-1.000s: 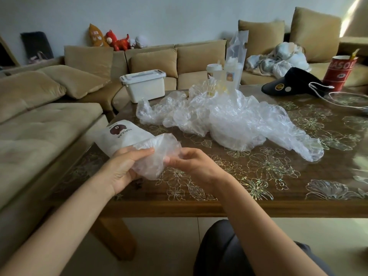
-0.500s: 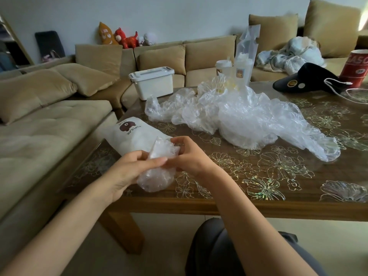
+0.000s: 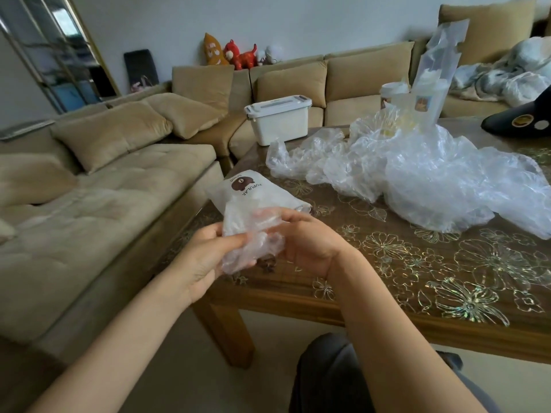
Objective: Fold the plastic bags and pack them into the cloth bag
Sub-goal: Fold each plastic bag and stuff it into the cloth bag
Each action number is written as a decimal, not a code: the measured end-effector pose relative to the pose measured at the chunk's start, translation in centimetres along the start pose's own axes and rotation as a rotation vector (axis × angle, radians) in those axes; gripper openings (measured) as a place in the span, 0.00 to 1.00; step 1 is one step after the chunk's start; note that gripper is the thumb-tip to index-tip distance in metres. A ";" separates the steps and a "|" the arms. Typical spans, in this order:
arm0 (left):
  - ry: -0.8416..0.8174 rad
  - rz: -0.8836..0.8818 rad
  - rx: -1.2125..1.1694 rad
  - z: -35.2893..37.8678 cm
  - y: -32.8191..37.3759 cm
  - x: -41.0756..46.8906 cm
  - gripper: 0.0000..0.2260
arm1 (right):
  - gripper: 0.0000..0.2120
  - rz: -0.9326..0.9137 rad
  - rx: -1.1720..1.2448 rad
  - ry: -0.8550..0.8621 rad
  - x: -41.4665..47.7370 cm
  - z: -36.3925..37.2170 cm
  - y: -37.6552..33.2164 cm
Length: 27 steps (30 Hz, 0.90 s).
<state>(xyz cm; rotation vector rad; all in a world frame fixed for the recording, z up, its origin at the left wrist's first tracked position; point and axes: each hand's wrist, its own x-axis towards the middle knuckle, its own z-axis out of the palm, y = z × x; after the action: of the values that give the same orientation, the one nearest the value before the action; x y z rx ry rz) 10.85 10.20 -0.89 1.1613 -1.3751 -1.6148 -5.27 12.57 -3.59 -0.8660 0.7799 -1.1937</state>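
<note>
The person has a small plastic bag (image 3: 253, 234) bunched up between both hands, held in the air just off the near-left corner of the surface (image 3: 447, 281). It's thin, cloudy-clear film, all wrinkles and creases, scrunched into a rough lump with a flatter flap sticking up on top. The left hand (image 3: 205, 257) grips it from the left, with the thumb laid across the front and the rest tucked behind the film. The right hand (image 3: 307, 242) comes in from the other side, its fingers (image 3: 290, 216) curled over the top edge and pinching the plastic. So both hands have a proper hold on it.

Right behind the hands is the cloth bag (image 3: 256, 192), a white, soft-looking pouch lying flat on the corner of the surface. It's printed with a brown bear head and the word POPULAR. The held bag overlaps it in view, and it's hard to tell if the two touch.

Farther back to the right sits the pile of plastic bags (image 3: 417, 174), a big glossy, crinkly heap sprawled out wide. The surface is dark wood under a shiny cover with gold flower outlines. A boxy white tub with a lid (image 3: 278, 120) stands past the far edge by the beige, velvety sofa (image 3: 119, 189). A black cap (image 3: 518, 122) pokes in at the right.
</note>
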 end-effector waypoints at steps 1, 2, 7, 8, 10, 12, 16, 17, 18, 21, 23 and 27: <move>-0.007 -0.023 -0.038 0.0 -0.1 0.0 0.05 | 0.19 -0.029 -0.008 0.003 0.2 0.2 0.0; -0.016 -0.058 -0.074 0.0 -0.2 0.1 0.06 | 0.23 -0.059 -0.047 0.013 0.5 0.5 0.1; -0.129 -0.283 -0.257 -1.1 0.0 0.6 0.16 | 0.30 -0.138 -0.395 0.115 1.4 0.9 0.8; -0.128 -0.319 -0.256 -1.5 0.0 0.9 0.18 | 0.28 -0.136 -0.496 0.121 1.5 0.9 0.8; -0.111 -0.366 -0.183 -2.3 0.0 1.5 0.21 | 0.25 -0.147 -0.659 0.115 1.8 1.1 0.8; -0.142 -0.369 -0.068 -2.6 -0.3 1.9 0.22 | 0.25 -0.192 -0.705 0.103 2.0 1.6 0.9; -0.176 -0.282 -0.012 -2.6 -0.5 1.8 0.18 | 0.27 -0.233 -0.688 0.055 2.2 1.8 0.4; -0.167 -0.253 -0.026 -2.7 -0.4 1.9 0.17 | 0.26 -0.223 -0.689 0.037 2.3 1.5 0.2; -0.155 -0.222 -0.037 -2.8 -0.3 2.0 0.17 | 0.24 -0.209 -0.701 0.004 2.4 1.3 0.0; -0.071 -0.093 -0.009 -3.2 -0.4 2.3 0.19 | 0.24 -0.106 -0.740 -0.082 2.3 0.8 -0.7; 0.011 0.013 0.092 -3.5 -0.6 2.6 0.18 | 0.25 -0.076 -0.653 -0.059 2.2 0.7 -1.4; 0.065 0.164 0.200 -3.4 -1.1 3.1 0.14 | 0.15 -0.010 -0.439 0.079 3.0 0.7 -1.6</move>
<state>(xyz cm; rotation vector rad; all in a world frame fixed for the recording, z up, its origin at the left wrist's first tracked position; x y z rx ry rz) 12.98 6.40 -2.69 1.1712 -1.5742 -1.3379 -4.73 9.54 -2.02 -1.1858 1.1276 -1.0864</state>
